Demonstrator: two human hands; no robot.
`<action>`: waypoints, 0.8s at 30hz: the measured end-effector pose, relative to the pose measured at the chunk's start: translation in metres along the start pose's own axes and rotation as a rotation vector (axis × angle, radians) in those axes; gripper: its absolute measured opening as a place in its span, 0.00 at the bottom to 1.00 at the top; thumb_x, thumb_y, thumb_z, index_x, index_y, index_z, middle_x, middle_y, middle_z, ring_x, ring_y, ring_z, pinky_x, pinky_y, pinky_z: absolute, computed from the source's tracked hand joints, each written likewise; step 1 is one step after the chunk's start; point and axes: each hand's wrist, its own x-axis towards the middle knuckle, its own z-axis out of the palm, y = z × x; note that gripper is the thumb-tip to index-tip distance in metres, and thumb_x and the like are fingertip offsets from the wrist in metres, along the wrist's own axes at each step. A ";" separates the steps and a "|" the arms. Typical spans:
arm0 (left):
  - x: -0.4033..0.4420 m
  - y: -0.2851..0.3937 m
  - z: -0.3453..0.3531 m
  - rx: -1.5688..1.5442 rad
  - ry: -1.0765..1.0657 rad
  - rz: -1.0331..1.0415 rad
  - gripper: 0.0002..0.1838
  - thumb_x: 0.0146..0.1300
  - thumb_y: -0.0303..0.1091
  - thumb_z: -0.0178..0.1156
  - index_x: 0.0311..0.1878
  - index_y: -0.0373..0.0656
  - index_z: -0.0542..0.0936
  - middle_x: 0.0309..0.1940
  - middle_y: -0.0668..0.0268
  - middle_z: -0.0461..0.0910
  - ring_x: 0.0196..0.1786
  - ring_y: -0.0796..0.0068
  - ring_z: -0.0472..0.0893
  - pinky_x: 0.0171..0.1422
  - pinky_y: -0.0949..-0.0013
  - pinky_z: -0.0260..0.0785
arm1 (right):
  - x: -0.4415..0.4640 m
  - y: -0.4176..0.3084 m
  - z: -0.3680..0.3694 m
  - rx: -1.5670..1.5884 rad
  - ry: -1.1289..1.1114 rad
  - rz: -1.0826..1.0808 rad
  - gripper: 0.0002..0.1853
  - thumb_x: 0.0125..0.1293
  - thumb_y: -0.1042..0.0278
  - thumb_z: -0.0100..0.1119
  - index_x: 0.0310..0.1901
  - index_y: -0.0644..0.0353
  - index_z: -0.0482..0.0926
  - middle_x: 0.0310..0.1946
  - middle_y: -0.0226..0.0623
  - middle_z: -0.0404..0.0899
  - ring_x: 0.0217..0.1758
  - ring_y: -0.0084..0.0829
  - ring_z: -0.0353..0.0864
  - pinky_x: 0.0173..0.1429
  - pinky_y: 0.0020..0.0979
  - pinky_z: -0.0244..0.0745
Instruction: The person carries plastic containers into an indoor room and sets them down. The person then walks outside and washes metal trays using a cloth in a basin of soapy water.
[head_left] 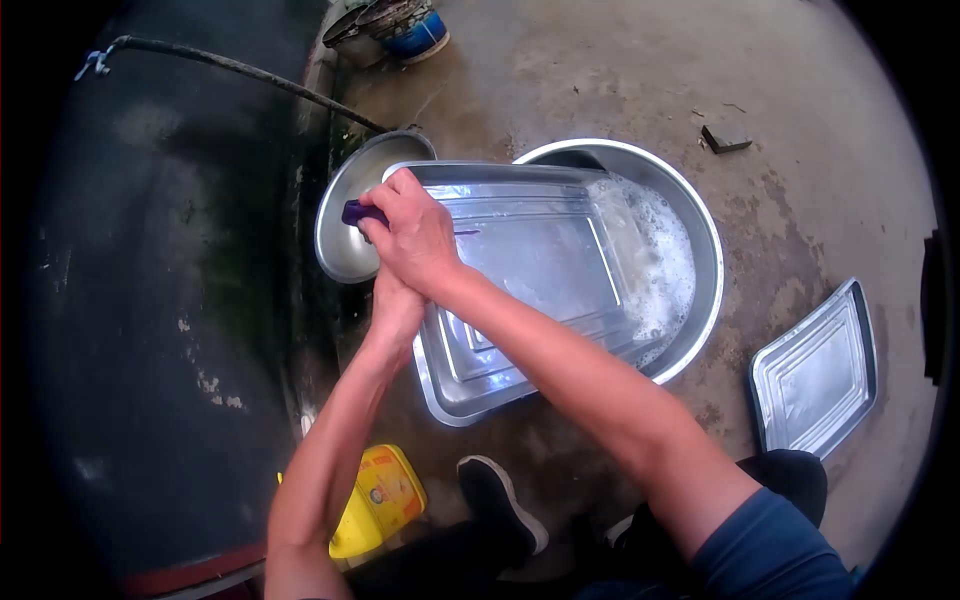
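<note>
Fingers (378, 196) of right hand (417, 232) grip purple item (352, 212); left hand's (399, 303) hidden, can't tell. Hard pressing could tip mid-frame tray (535, 255) off tub (709, 250).

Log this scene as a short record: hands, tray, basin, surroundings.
Right hand: the right hand is closed on a purple item
Left hand: the left hand is partly hidden by the right; grip cannot be told
Tray in work: metal tray, tilted across the large basin
Large basin: white suds at the tray's far right end
Left of tray: metal bowl
Ground, right: second metal tray
Near the left forearm: yellow container
Upper left: tap on a pipe
</note>
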 end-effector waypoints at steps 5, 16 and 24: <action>-0.009 -0.005 -0.003 0.035 -0.028 0.066 0.41 0.53 0.18 0.50 0.73 0.42 0.50 0.60 0.56 0.67 0.58 0.67 0.72 0.59 0.68 0.67 | 0.022 0.005 0.010 -0.148 0.112 -0.120 0.09 0.52 0.70 0.64 0.36 0.55 0.78 0.36 0.37 0.71 0.39 0.39 0.78 0.40 0.40 0.75; -0.038 -0.014 -0.003 0.057 -0.043 0.190 0.45 0.44 0.17 0.45 0.72 0.39 0.49 0.62 0.52 0.63 0.64 0.61 0.66 0.69 0.65 0.57 | 0.052 0.107 -0.045 -0.486 0.095 0.468 0.10 0.55 0.62 0.59 0.38 0.54 0.80 0.43 0.40 0.75 0.45 0.43 0.79 0.49 0.42 0.75; -0.054 -0.013 -0.017 0.157 -0.038 0.099 0.45 0.47 0.20 0.47 0.72 0.42 0.46 0.63 0.49 0.62 0.67 0.54 0.65 0.71 0.55 0.56 | 0.012 0.170 -0.075 -0.595 0.134 0.590 0.13 0.57 0.59 0.57 0.42 0.54 0.78 0.44 0.42 0.74 0.49 0.45 0.78 0.51 0.45 0.73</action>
